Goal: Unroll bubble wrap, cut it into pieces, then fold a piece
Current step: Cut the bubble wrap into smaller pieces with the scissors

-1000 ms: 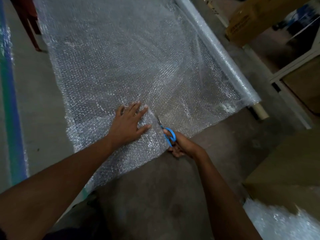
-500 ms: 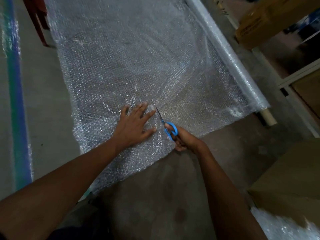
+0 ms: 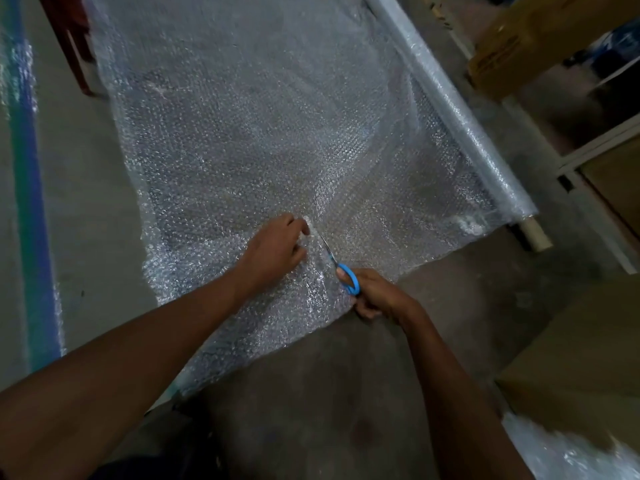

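Observation:
A wide sheet of clear bubble wrap lies unrolled on the concrete floor, still joined to its roll along the right side. My right hand grips blue-handled scissors, whose blades point up into the sheet from its near edge. My left hand rests just left of the blades with fingers curled, pinching the bubble wrap beside the cut.
A cardboard box and a white frame stand at the right. Another brown box and loose bubble wrap sit at the lower right. A blue-green floor stripe runs along the left; a red stand is at top left.
My left hand went from lying flat with spread fingers to curled fingers pinching the wrap. The scissors have advanced a little further into the sheet.

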